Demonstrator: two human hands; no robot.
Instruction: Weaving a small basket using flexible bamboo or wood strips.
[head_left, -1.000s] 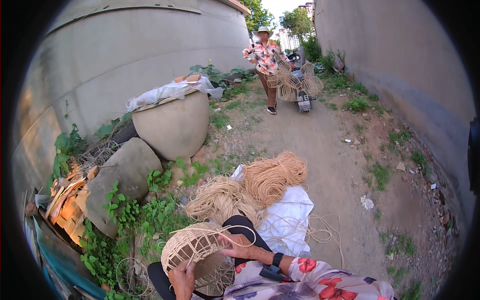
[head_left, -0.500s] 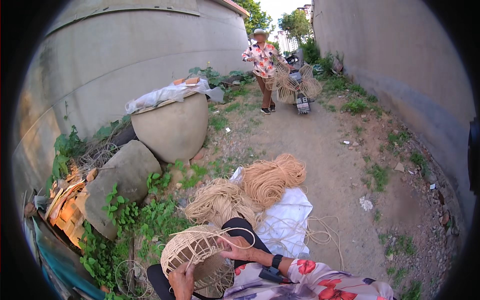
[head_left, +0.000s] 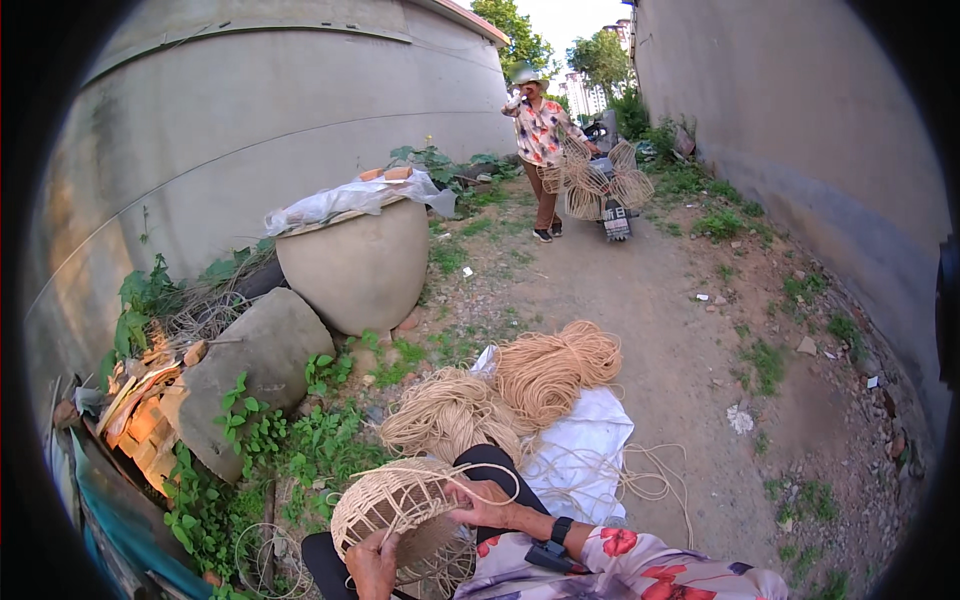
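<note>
On my lap rests a half-woven basket of pale cord, tipped so its opening faces my right side. My left hand grips the basket's near rim, fingers bent over the weave. At the opening's right side, my right hand has its fingers closed on the rim; a loose strand loops up from there across the basket's top. Its exact grip on that strand is hidden. Just beyond my knee lie two heaps of cord, a paler one and an orange-tan coil, on a white sheet.
A large clay vat covered with plastic and bricks stands left, beside a toppled grey vessel and stacked orange tiles. Up the dirt path a person stands by a scooter hung with woven baskets. Walls flank both sides.
The whole view has shifted slightly, scenery sitting a little lower and to the right. The far person has raised a hand to the head. Both my hands stay on the basket.
</note>
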